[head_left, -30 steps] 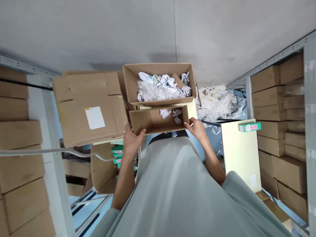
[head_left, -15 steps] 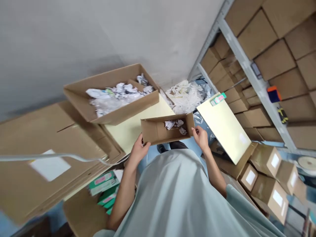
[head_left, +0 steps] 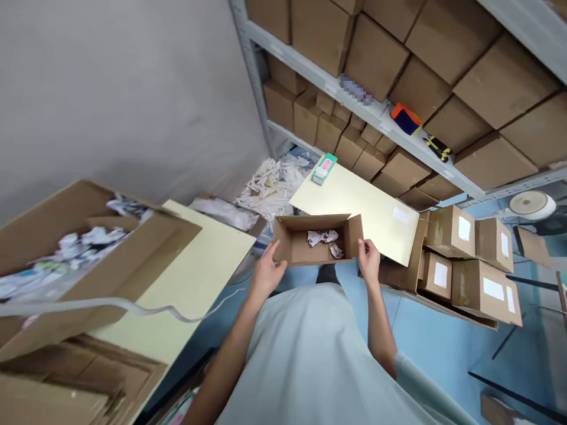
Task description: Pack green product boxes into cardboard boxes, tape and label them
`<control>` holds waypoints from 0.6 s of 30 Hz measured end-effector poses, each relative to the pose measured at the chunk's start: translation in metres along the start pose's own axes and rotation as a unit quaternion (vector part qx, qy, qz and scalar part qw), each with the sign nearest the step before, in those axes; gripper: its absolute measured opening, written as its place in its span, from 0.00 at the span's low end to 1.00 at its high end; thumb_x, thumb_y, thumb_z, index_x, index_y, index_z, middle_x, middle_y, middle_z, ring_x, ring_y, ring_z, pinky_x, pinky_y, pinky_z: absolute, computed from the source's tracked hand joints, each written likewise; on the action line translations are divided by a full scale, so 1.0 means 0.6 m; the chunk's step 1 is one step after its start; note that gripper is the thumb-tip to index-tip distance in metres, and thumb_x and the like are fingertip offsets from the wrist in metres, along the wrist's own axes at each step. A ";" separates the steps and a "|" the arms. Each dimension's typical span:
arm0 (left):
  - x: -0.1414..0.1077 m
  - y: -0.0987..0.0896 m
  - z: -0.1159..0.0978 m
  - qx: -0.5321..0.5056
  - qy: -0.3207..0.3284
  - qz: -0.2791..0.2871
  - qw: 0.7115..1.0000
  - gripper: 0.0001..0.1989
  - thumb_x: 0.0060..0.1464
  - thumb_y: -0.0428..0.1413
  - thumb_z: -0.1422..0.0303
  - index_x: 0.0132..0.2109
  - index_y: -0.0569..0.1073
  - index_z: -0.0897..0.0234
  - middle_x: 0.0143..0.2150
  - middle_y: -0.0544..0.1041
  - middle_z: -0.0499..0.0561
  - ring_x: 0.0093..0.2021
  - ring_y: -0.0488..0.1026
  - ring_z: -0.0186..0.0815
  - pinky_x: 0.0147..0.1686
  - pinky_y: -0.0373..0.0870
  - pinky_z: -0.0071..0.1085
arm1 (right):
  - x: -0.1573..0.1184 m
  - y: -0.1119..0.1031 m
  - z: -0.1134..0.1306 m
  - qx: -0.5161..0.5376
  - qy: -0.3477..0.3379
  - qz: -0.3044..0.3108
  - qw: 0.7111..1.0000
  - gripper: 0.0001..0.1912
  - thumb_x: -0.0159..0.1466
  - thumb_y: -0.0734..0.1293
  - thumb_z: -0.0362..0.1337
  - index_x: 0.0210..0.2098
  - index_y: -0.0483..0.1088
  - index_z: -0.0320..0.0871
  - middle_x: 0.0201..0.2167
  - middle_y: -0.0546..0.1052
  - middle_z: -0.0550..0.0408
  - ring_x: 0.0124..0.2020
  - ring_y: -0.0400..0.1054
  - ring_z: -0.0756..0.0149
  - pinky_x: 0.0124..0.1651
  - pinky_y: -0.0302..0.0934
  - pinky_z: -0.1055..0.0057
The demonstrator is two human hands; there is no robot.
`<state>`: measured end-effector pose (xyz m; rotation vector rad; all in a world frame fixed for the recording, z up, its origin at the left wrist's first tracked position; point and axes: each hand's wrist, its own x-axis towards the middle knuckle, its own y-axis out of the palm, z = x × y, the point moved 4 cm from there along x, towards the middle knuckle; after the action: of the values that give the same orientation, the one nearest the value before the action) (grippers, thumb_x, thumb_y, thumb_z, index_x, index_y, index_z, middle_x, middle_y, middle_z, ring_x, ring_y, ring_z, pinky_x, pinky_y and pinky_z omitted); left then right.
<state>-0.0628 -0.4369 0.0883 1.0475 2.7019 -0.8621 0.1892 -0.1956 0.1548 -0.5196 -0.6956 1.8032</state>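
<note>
I've got the left hand [head_left: 267, 273] and right hand [head_left: 370, 260] gripping opposite ends of the open box [head_left: 319, 223], fingers clamped on cardboard, before the torso. One end slipping could spill its crumpled paper [head_left: 322, 238]; bumping the pale board [head_left: 354, 200] beyond could topple the green carton [head_left: 325, 169]. Left, a bigger box [head_left: 133, 254] holds wadded paper; right, a tray-like carton [head_left: 473, 317] holds labelled boxes [head_left: 472, 289].

Storeroom with packing area, warehouse type. Grey metal rack [head_left: 295, 62]: visible tiers stacked with brown cartons [head_left: 485, 88]. In front of rack: pale tabletop [head_left: 358, 203]; group of white-labelled boxes [head_left: 445, 236]. At rack's left end: heap of white paper scraps [head_left: 268, 186]. Well left of rack: second pale tabletop [head_left: 199, 254], bearing open carton [head_left: 101, 283] of crumpled paper [head_left: 88, 242].
</note>
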 end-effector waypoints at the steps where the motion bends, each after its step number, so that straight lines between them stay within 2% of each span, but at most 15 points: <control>1: 0.021 0.025 -0.022 0.009 0.012 0.009 1.000 0.40 0.57 0.61 0.72 0.77 0.75 0.60 0.81 0.72 0.61 0.75 0.77 0.53 0.68 0.83 0.45 | 0.019 -0.011 -0.020 0.007 0.013 -0.011 1.000 0.32 0.75 0.58 0.71 0.32 0.63 0.50 0.22 0.64 0.63 0.26 0.56 0.65 0.35 0.53 0.68; 6: 0.137 0.147 -0.138 0.074 0.056 0.047 0.995 0.40 0.57 0.60 0.71 0.77 0.75 0.62 0.81 0.72 0.61 0.77 0.76 0.53 0.73 0.79 0.45 | 0.136 -0.066 -0.109 0.045 0.047 -0.019 0.998 0.33 0.74 0.59 0.71 0.36 0.68 0.49 0.30 0.75 0.56 0.31 0.67 0.61 0.40 0.60 0.67; 11: 0.232 0.252 -0.232 0.102 0.070 0.061 0.990 0.40 0.57 0.60 0.70 0.77 0.75 0.61 0.82 0.71 0.58 0.76 0.76 0.53 0.74 0.78 0.45 | 0.251 -0.116 -0.177 0.057 0.063 0.013 0.996 0.30 0.75 0.59 0.69 0.37 0.67 0.49 0.30 0.76 0.56 0.33 0.72 0.59 0.40 0.64 0.66; 15: 0.284 0.314 -0.279 0.100 0.088 0.072 0.989 0.41 0.56 0.60 0.69 0.78 0.75 0.61 0.83 0.70 0.58 0.80 0.72 0.52 0.75 0.76 0.44 | 0.322 -0.139 -0.214 0.044 0.070 0.021 0.996 0.28 0.75 0.60 0.68 0.40 0.69 0.49 0.32 0.78 0.54 0.35 0.74 0.58 0.42 0.66 0.65; 18: 0.317 0.339 -0.300 0.097 0.106 0.077 0.987 0.42 0.55 0.61 0.70 0.77 0.75 0.61 0.82 0.71 0.58 0.82 0.69 0.53 0.78 0.73 0.45 | 0.362 -0.141 -0.227 0.039 0.070 0.030 0.996 0.27 0.76 0.60 0.66 0.42 0.70 0.49 0.33 0.80 0.53 0.36 0.76 0.57 0.42 0.68 0.65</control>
<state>-0.0572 -0.1052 0.0854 1.4466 2.6972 -1.0583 0.2660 0.0589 0.1092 -0.6149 -0.5166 1.8229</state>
